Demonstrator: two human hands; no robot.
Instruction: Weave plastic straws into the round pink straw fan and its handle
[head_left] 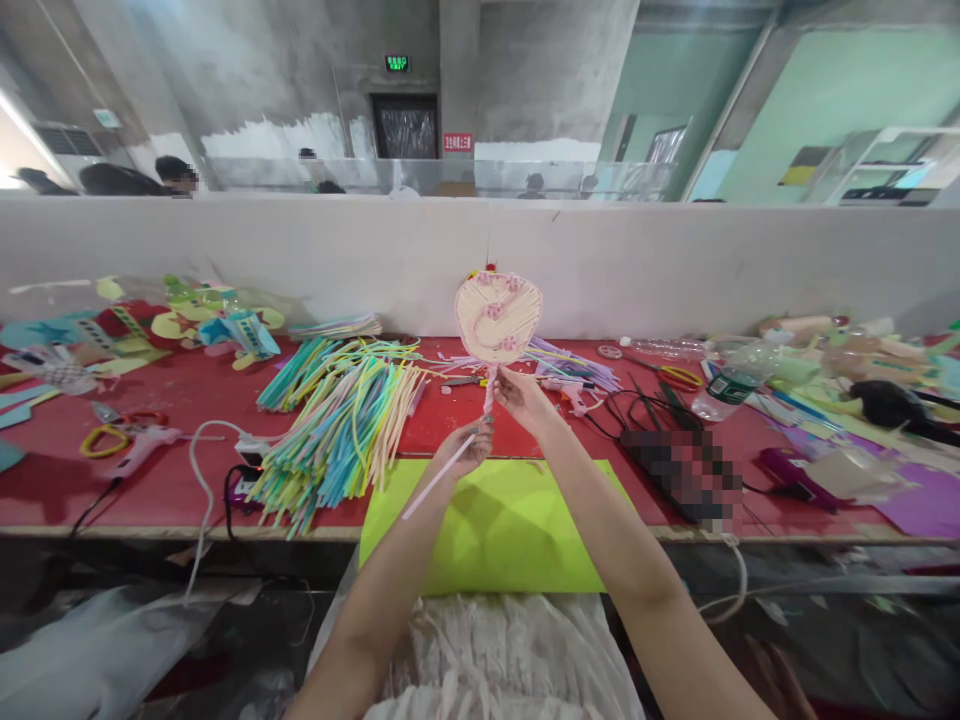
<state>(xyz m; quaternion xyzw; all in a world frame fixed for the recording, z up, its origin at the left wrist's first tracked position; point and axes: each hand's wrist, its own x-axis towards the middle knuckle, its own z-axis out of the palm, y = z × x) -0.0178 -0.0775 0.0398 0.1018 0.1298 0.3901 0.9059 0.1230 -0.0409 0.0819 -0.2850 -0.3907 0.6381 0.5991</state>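
Note:
I hold up a small round craft fan (pixel 498 317), cream with pink flowers, above the red table (pixel 172 470). My right hand (pixel 523 397) is closed on its pink handle (pixel 490 391) just below the fan face. My left hand (pixel 469 447) is closed lower down on a thin pale straw (pixel 433 483) that slants down to the left, close to the handle's bottom end. A lime green sheet (pixel 495 525) lies on the table edge under both hands.
A large pile of coloured straws (pixel 341 420) lies left of the hands. A glue gun (pixel 142 447) with cord and a yellow-handled scissors (pixel 105 438) sit far left. A plastic bottle (pixel 731 385), black cables (pixel 645 410) and foam cutouts (pixel 217 325) crowd the table. A white partition (pixel 675 260) stands behind.

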